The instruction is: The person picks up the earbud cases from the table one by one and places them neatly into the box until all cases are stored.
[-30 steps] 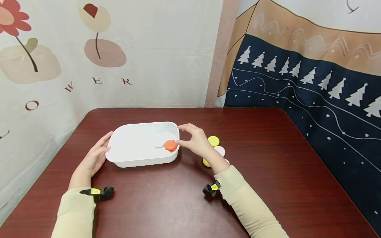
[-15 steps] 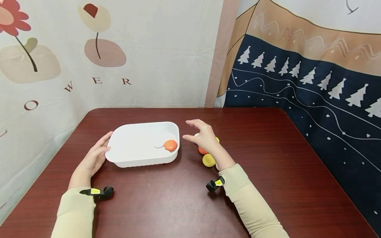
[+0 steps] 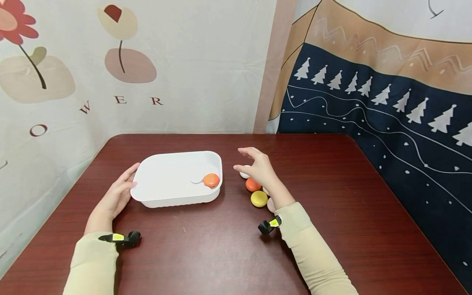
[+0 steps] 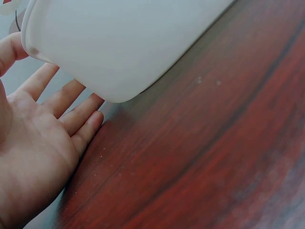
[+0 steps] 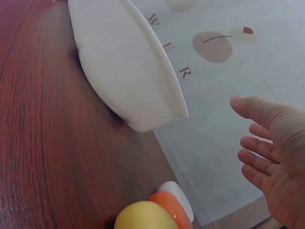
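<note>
A white rectangular tub [image 3: 167, 176] with rounded corners stands left of the table's middle. My left hand [image 3: 117, 196] rests at its left end, thumb at the rim and straight fingers along the outer wall, as the left wrist view shows. Inside, at the right end, lie an orange rounded disc [image 3: 211, 180] and a white disc [image 3: 197, 179]. My right hand [image 3: 261, 169] hovers to the right of the tub, thumb and fingers apart with nothing between them. Beneath it sit a white disc [image 3: 244, 173], an orange disc [image 3: 253, 184] and a yellow disc [image 3: 259, 199].
A pale disc [image 3: 271, 205] lies partly hidden beneath the right wrist, and another peeks out behind it. The dark red wooden table [image 3: 206, 254] has rounded far corners. Printed cloths [image 3: 206, 82] hang behind and to the right. Each wrist wears a black camera [image 3: 132, 239].
My right hand has drawn back from the orange disc inside the tub and moved right, over the loose discs, uncovering several of them. The left hand and the tub stay in place.
</note>
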`<state>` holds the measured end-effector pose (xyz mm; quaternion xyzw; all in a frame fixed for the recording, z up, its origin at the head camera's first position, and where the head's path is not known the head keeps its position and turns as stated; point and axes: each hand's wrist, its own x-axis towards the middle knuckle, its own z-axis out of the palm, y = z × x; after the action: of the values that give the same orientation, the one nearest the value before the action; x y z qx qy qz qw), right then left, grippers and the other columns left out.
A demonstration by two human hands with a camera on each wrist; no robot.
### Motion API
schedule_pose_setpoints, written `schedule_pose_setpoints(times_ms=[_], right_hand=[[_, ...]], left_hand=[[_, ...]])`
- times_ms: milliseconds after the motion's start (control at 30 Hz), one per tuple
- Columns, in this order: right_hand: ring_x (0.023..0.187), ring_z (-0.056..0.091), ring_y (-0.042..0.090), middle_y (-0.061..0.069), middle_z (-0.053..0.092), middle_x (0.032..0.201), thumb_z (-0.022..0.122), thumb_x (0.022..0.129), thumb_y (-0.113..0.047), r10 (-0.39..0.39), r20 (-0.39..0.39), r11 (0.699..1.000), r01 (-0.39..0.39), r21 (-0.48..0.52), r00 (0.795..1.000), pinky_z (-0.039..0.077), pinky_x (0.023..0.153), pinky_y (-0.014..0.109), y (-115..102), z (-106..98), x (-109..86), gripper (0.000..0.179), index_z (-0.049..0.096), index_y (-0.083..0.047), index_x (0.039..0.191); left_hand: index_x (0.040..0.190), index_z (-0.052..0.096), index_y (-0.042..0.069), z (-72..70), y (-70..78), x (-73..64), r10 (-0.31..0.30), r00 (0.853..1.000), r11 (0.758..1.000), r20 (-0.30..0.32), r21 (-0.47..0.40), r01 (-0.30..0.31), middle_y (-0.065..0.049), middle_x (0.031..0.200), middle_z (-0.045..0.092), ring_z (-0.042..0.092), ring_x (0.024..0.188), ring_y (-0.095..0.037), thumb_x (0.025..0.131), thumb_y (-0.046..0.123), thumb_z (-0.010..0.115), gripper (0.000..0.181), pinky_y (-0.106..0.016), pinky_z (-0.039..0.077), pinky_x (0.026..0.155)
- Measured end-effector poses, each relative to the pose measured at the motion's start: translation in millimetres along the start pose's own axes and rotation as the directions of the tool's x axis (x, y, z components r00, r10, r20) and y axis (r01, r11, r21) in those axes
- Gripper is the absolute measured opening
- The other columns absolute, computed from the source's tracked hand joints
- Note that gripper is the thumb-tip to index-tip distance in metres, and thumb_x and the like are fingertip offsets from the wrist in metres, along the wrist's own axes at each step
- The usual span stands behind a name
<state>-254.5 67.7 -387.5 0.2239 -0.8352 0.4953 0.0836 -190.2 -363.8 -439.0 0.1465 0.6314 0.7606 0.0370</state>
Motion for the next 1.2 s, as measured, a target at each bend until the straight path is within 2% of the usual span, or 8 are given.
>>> schedule_pose_setpoints(times_ms=[167, 333, 467, 667, 933, 1200], right_hand=[[0.112, 0.054, 0.022, 0.005, 0.059, 0.122, 0.081, 0.078, -0.016, 0.019, 0.004, 1.000, -0.019, -0.013, 1.000, 0.043, 0.095, 0.038, 6.2, -1.1, -0.3, 0.053, 0.061, -0.008, 0.127], [0.115, 0.053, 0.030, 0.007, 0.059, 0.123, 0.080, 0.078, -0.015, 0.072, 0.030, 0.997, -0.073, 0.027, 0.997, 0.041, 0.096, 0.047, 12.3, -0.7, -1.2, 0.053, 0.060, -0.007, 0.127], [0.118, 0.051, 0.032, 0.009, 0.058, 0.124, 0.080, 0.078, -0.015, 0.118, 0.053, 0.992, -0.120, 0.047, 0.992, 0.041, 0.097, 0.044, 18.3, 1.8, -1.3, 0.055, 0.059, -0.006, 0.128], [0.115, 0.053, 0.032, 0.015, 0.059, 0.123, 0.080, 0.078, -0.013, 0.113, 0.044, 0.993, -0.114, 0.019, 0.993, 0.041, 0.097, 0.042, 27.5, 5.2, -1.8, 0.054, 0.060, -0.004, 0.126], [0.114, 0.054, 0.026, 0.012, 0.059, 0.123, 0.081, 0.076, -0.012, 0.171, 0.047, 0.984, -0.173, 0.041, 0.984, 0.041, 0.097, 0.039, 36.4, 10.1, -2.3, 0.057, 0.060, -0.001, 0.127], [0.110, 0.055, 0.022, 0.008, 0.060, 0.121, 0.082, 0.076, -0.016, 0.161, 0.056, 0.984, -0.155, -0.088, 0.985, 0.043, 0.093, 0.036, 43.0, 14.3, -2.1, 0.056, 0.061, -0.004, 0.126]], left_hand=[[0.154, 0.012, 0.008, -1.3, -0.7, 0.4, 0.002, 1.000, 1.000, 0.000, -0.004, -0.002, -0.002, 0.149, 0.022, 0.033, 0.126, -0.002, 0.099, -0.003, 0.031, 0.059, -0.016, 0.031, 0.096], [0.154, 0.009, 0.006, -1.4, -0.5, 0.8, -0.002, 1.000, 1.000, -0.004, -0.002, 0.002, -0.003, 0.149, 0.020, 0.032, 0.127, -0.002, 0.099, -0.002, 0.032, 0.060, -0.016, 0.031, 0.096], [0.154, 0.009, 0.005, -0.8, 0.0, 0.7, -0.005, 1.000, 1.000, -0.006, 0.003, 0.005, -0.003, 0.150, 0.019, 0.031, 0.127, -0.002, 0.099, -0.002, 0.032, 0.060, -0.015, 0.031, 0.096], [0.154, 0.010, 0.006, -0.2, 0.5, 1.1, -0.012, 1.000, 1.000, -0.011, 0.010, 0.012, -0.004, 0.151, 0.018, 0.031, 0.127, -0.001, 0.099, -0.002, 0.033, 0.060, -0.015, 0.030, 0.096], [0.154, 0.009, 0.005, 1.7, 1.8, 1.3, -0.011, 1.000, 1.000, -0.012, 0.012, 0.012, -0.003, 0.150, 0.019, 0.031, 0.127, -0.001, 0.099, -0.002, 0.033, 0.059, -0.015, 0.029, 0.096], [0.154, 0.008, 0.005, 0.9, 1.8, 0.3, -0.010, 1.000, 1.000, -0.011, 0.012, 0.010, -0.003, 0.151, 0.017, 0.030, 0.127, -0.001, 0.100, -0.002, 0.032, 0.059, -0.015, 0.029, 0.096]])
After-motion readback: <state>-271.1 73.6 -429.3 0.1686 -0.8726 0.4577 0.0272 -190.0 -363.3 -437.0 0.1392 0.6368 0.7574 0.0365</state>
